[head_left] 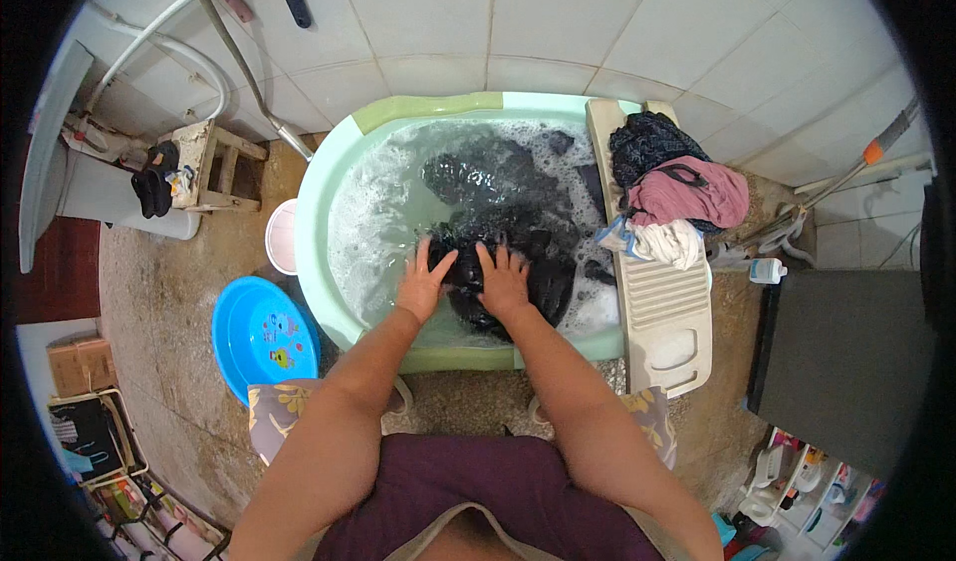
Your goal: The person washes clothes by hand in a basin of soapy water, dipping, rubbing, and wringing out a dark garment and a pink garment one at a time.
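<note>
A light green tub [317,223] holds soapy water, with black cloth [543,277] soaking in it, partly under the surface. My left hand [424,284] is at the left edge of the cloth, fingers spread and thumb pointing inward. Close beside it, my right hand [505,280] rests on the cloth with its fingers apart. Their fingertips are wet and partly in the water. Across the tub's right end lies a beige washboard [662,297]. Piled on its far part are a dark patterned garment [652,143], a pink garment [687,193] and a white cloth [667,244].
Left of the tub, a blue basin [234,332] and a pale pink bucket [283,234] stand on the wet floor. Farther left is a wooden stool [221,168] with dark shoes [154,183]. A dark-topped appliance or table [846,362] stands at the right. Tiled wall [538,23] rises behind the tub.
</note>
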`<state>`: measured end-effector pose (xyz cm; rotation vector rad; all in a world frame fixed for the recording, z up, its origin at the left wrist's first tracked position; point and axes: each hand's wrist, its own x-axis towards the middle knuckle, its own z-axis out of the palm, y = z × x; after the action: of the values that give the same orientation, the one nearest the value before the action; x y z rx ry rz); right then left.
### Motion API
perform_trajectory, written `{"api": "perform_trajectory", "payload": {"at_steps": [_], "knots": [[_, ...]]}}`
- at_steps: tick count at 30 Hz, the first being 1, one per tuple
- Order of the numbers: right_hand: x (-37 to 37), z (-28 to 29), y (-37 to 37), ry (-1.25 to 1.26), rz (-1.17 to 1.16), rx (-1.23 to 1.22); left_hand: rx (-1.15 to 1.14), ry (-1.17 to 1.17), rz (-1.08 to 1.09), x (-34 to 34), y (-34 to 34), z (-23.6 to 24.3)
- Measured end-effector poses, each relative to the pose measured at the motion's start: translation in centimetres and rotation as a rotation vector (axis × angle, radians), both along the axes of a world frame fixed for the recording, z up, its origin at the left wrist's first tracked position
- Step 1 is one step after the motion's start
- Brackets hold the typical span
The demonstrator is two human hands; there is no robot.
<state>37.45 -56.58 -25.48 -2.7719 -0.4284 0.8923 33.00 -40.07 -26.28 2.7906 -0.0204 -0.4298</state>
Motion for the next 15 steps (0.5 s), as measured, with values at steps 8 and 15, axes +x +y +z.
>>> {"api": "perform_trajectory", "payload": {"at_steps": [8, 15], "knots": [[1.4, -4.7, -1.9, 0.114, -0.082, 0.065, -0.108, -0.014, 0.109, 0.9, 4.3, -9.1], [5.3, 0.4, -1.8, -0.057, -0.190, 0.655, -1.263, 0.441, 0.968, 7.0, 5.2, 0.4]]}}
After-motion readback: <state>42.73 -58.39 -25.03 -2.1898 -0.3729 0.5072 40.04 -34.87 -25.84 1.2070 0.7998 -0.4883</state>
